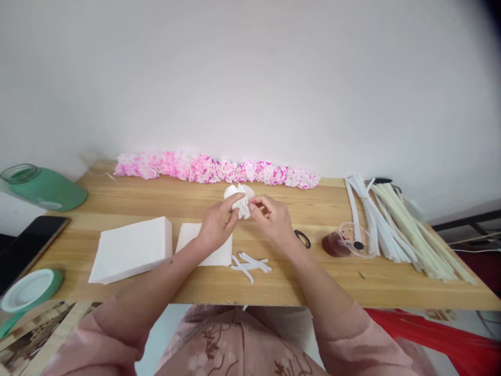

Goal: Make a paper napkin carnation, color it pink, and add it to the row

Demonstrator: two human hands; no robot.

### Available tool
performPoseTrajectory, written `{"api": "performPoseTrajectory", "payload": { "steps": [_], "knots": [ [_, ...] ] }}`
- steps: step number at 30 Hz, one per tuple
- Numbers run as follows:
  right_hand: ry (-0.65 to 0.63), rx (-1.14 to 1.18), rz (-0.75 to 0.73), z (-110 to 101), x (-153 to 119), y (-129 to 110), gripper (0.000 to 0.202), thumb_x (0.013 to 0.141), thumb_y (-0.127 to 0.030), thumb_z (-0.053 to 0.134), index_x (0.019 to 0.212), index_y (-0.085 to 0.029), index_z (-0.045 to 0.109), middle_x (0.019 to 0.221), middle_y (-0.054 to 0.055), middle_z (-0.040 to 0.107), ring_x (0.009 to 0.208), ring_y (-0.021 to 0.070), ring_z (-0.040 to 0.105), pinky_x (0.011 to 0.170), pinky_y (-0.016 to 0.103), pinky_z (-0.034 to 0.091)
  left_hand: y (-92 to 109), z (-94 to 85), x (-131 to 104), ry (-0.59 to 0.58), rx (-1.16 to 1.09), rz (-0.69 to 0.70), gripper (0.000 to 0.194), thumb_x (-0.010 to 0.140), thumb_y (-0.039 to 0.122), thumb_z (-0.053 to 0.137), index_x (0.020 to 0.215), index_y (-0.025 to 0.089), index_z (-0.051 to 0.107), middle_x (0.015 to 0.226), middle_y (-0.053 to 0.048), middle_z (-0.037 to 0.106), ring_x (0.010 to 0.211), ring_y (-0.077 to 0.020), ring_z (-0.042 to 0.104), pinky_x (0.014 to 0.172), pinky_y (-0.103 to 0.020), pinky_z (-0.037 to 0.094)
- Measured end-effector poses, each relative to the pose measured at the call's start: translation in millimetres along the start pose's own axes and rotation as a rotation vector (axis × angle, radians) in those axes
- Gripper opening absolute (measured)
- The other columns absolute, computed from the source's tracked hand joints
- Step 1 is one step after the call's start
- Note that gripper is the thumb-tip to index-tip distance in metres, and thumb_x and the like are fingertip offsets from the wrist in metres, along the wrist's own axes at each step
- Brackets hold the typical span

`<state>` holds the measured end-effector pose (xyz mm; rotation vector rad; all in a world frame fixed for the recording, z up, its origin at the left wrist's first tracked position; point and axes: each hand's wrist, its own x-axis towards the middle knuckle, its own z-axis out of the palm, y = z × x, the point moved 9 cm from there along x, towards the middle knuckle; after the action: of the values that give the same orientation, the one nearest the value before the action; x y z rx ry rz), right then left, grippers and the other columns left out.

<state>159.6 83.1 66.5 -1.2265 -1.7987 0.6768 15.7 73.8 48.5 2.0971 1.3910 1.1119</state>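
Observation:
A crumpled white paper flower (243, 208) is held up over the middle of the wooden table. My left hand (218, 220) grips it from the left, thumb and forefinger closed on it. From the right, my right hand (271, 215) pinches its edge between thumb and forefinger. Under my left hand lies a flat stack of white paper squares (224, 253), partly covered by the hand and wrist. Several short white strips (251, 265) lie crossed on the table between my forearms.
Pink-and-white ruffled flowers (203, 168) line the wall. A thick white paper stack (131, 249), phone (35, 245) and green jar (47, 188) are left. Right are black tape (302, 239), a cup of red liquid (335, 244), white strips (378, 224) and pale strips (425, 237).

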Motion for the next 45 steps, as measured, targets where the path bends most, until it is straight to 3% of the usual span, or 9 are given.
{"api": "performPoseTrajectory", "payload": {
  "steps": [5,12,23,27,31,37,45],
  "knots": [
    [0.004,0.035,0.009,-1.4,-0.2,0.3,0.017,0.089,-0.032,0.053,0.086,-0.022,0.066,0.08,0.002,0.071,0.067,0.0138,0.064,0.063,0.025,0.049,-2.0,-0.7,0.2,0.008,0.01,-0.036,0.024,0.09,0.023,0.047,0.109,0.022,0.061,0.071,0.001,0.066,0.064,-0.0163,0.059,0.064,-0.027,0.041],
    [-0.013,0.106,0.036,-0.6,0.4,5.2,0.02,0.09,-0.036,0.054,0.088,-0.021,0.068,0.082,0.002,0.071,0.07,0.015,0.065,0.063,0.026,0.051,-1.7,-2.0,1.4,-0.005,-0.031,-0.084,0.02,0.088,0.017,0.046,0.101,0.021,0.06,0.069,0.002,0.065,0.06,-0.0149,0.057,0.061,-0.026,0.039],
    [0.008,0.004,0.001,-4.1,2.0,0.0,0.022,0.087,-0.035,0.057,0.1,-0.02,0.067,0.092,0.005,0.073,0.081,0.0162,0.067,0.059,0.023,0.049,10.6,-2.4,-0.6,0.066,0.148,0.142,0.026,0.089,0.013,0.045,0.1,0.021,0.067,0.074,-0.001,0.069,0.07,-0.0175,0.064,0.068,-0.027,0.045],
    [0.025,-0.022,-0.008,-3.4,3.7,1.8,0.018,0.085,-0.032,0.057,0.093,-0.02,0.067,0.088,0.004,0.072,0.078,0.0154,0.066,0.058,0.022,0.049,14.8,-1.9,-1.2,0.078,0.186,0.193,0.026,0.088,0.012,0.045,0.098,0.02,0.067,0.071,-0.001,0.068,0.068,-0.0176,0.063,0.07,-0.028,0.047],
    [0.031,0.014,0.018,-4.1,4.5,6.2,0.017,0.086,-0.031,0.055,0.085,-0.02,0.068,0.084,0.004,0.073,0.074,0.0152,0.066,0.06,0.024,0.049,10.3,-2.7,-0.4,0.079,0.176,0.139,0.024,0.088,0.014,0.045,0.097,0.019,0.066,0.075,-0.003,0.071,0.071,-0.0187,0.065,0.068,-0.028,0.047],
    [0.0,0.113,0.084,-2.0,3.3,14.2,0.023,0.087,-0.037,0.056,0.089,-0.019,0.07,0.083,0.004,0.073,0.073,0.0159,0.065,0.061,0.025,0.05,4.2,-2.1,0.0,0.047,0.149,0.045,0.024,0.088,0.017,0.045,0.101,0.019,0.065,0.081,-0.003,0.072,0.074,-0.0189,0.066,0.067,-0.028,0.047],
    [0.003,0.148,0.112,-1.5,2.8,14.6,0.022,0.086,-0.037,0.058,0.089,-0.019,0.071,0.081,0.003,0.072,0.07,0.0151,0.065,0.06,0.025,0.05,1.2,-0.5,1.1,0.029,0.14,0.022,0.024,0.088,0.017,0.046,0.102,0.02,0.064,0.082,-0.003,0.072,0.075,-0.0194,0.066,0.069,-0.029,0.046]
  ]
}}
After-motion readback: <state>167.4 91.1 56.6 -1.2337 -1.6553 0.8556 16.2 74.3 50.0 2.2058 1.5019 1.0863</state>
